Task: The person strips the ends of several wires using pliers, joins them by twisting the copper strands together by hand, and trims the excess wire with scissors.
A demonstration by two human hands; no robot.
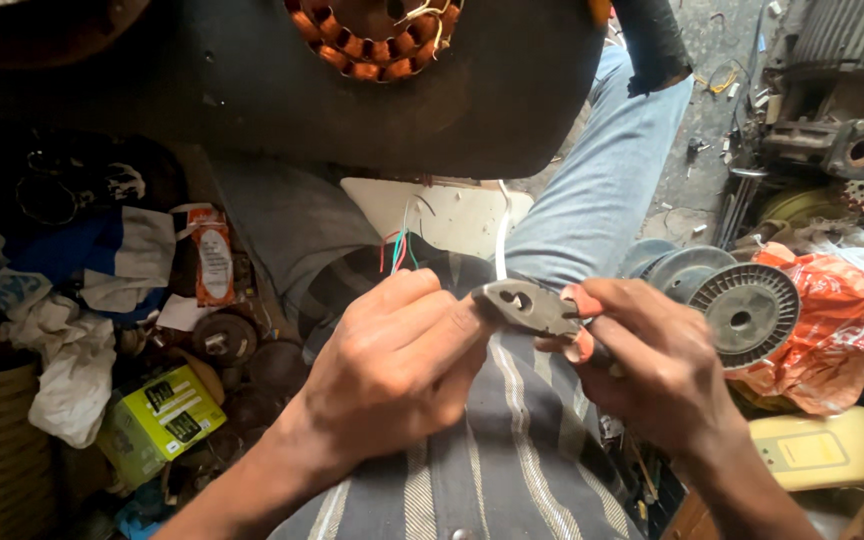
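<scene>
Upper centre: dark round motor housing [252, 90] with copper-coloured windings [372, 55].
Right: grey ribbed metal spool [750, 312] beside crumpled orange plastic bag [842, 310].
Lower left: yellow-green cardboard box [162, 420]; white crumpled cloth [72, 370], possibly rags.
Lower right: pale yellow plastic case [820, 452].

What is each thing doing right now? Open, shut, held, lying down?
Pliers: jaws shut, held.
Right hand: gripping the orange handles.
Left hand: pinching at the pliers' tip.
White wire: hanging down to the pliers.
Spool: lying on its side.
Green box: closed, tilted.
</scene>
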